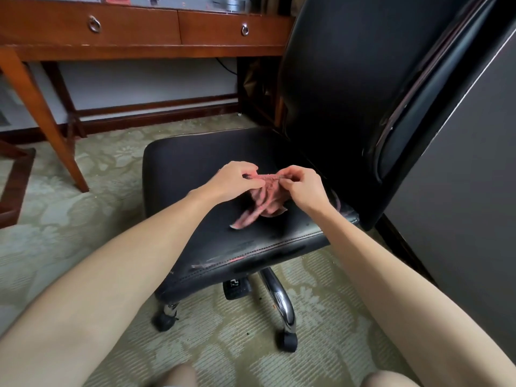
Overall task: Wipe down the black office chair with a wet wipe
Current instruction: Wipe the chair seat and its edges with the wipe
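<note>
The black office chair [195,169] stands in the middle of the view, its tall backrest [349,65] rising at the right. Above the seat, both hands hold a pinkish wet wipe [265,199] that hangs down crumpled, its lower corner touching or nearly touching the seat. My left hand [237,180] pinches the wipe's top edge at the left. My right hand [303,185] pinches the same edge at the right. The seat's front edge shows worn, scuffed stitching.
A wooden desk [139,29] with two ring-pull drawers stands behind the chair, one leg [42,113] at the left. A dark grey panel [460,177] rises at the right. Patterned green carpet [83,205] covers the floor. Chrome chair legs with castors [287,339] stick out below the seat.
</note>
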Available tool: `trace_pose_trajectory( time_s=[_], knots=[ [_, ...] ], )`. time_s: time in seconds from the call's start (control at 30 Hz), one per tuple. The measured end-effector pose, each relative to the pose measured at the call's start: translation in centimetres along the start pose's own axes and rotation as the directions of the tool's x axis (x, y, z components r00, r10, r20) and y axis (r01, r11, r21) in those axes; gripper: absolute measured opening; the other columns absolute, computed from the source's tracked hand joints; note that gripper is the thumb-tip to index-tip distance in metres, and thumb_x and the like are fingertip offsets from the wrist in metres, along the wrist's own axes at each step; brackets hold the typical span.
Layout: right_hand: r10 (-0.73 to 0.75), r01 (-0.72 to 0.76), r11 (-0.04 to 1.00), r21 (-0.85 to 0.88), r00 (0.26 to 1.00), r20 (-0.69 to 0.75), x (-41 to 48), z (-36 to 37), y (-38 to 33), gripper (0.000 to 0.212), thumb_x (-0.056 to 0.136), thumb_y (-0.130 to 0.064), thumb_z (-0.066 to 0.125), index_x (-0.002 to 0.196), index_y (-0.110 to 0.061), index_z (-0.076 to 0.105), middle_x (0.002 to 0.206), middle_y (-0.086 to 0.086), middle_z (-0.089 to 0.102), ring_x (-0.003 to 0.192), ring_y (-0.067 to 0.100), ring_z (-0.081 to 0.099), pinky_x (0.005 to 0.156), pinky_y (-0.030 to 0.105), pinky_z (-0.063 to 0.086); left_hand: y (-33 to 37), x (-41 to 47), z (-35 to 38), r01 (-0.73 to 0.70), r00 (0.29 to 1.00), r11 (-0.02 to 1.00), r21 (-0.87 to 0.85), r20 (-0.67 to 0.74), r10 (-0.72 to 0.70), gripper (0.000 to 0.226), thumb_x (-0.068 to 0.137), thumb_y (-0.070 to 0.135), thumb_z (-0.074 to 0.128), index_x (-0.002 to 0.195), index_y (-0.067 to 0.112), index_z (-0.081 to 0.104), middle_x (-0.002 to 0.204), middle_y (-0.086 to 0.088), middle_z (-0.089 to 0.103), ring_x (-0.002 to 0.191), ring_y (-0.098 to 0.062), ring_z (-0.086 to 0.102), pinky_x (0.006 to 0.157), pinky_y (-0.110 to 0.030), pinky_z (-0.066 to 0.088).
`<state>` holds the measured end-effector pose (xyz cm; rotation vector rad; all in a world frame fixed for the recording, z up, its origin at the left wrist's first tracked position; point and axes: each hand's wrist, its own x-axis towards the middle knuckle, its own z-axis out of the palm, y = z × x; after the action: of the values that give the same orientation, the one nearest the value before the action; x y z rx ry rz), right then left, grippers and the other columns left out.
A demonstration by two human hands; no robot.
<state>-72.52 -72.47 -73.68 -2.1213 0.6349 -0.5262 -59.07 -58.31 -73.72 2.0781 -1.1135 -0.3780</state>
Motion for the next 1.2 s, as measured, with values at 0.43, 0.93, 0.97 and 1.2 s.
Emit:
trace_pose_trajectory(
  time_s=[0.43, 0.93, 0.97, 1.2],
  knots=[
    [-0.025, -0.051, 0.898, -0.438, 0.986, -0.165, 1.7, 1.3, -1.1, 0.029, 0.091, -0.028, 0.061, 0.118, -0.020, 0.069, 0.119, 0.010, 0.061, 0.115, 0.031, 0.055, 0.097, 0.040, 0.046, -0.3, -0.6, -1.1, 0.231, 0.972, 0.968, -0.103, -0.008, -0.233, 0.018, 0.083, 0.023, 0.072, 0.101, 0.023, 0.071, 0.101, -0.001, 0.070, 0.086, -0.016, 0.060, 0.077, -0.029, 0.045],
    [0.080, 0.147, 0.683, -0.716, 0.959, 0.272, -0.9, 1.8, 2.2, 0.054, 0.094, -0.035, 0.049, 0.147, -0.023, 0.043, 0.156, 0.010, 0.036, 0.144, 0.028, 0.028, 0.112, 0.037, 0.022, -2.6, -1.0, -0.9, 0.123, 0.990, 0.915, 0.385, 0.020, -0.142, 0.041, 0.096, 0.037, 0.055, 0.137, 0.035, 0.052, 0.145, -0.001, 0.048, 0.130, -0.026, 0.045, 0.109, -0.045, 0.031],
    [0.076, 0.114, 0.679, -0.726, 0.972, 0.224, -1.0, 0.8, 2.4, 0.050, 0.092, -0.034, 0.051, 0.140, -0.019, 0.051, 0.149, 0.012, 0.044, 0.138, 0.031, 0.037, 0.110, 0.037, 0.025, -2.4, -0.6, -0.3, 0.092, 0.990, 0.908, 0.409, 0.062, -0.128, 0.043, 0.096, 0.040, 0.054, 0.139, 0.037, 0.049, 0.150, -0.002, 0.043, 0.135, -0.026, 0.040, 0.111, -0.048, 0.026],
    [0.142, -0.068, 0.788, -0.612, 0.987, 0.073, -1.5, 2.1, 4.3, 0.056, 0.105, -0.040, 0.029, 0.149, -0.006, 0.029, 0.163, 0.016, 0.013, 0.151, 0.030, 0.010, 0.121, 0.043, 0.012, -1.2, 0.1, 1.8, -0.025, 0.958, 0.838, 0.545, 0.253, -0.136, 0.056, 0.097, 0.057, 0.043, 0.150, 0.047, 0.026, 0.165, -0.002, 0.008, 0.151, -0.026, -0.003, 0.114, -0.065, 0.002]
  ],
)
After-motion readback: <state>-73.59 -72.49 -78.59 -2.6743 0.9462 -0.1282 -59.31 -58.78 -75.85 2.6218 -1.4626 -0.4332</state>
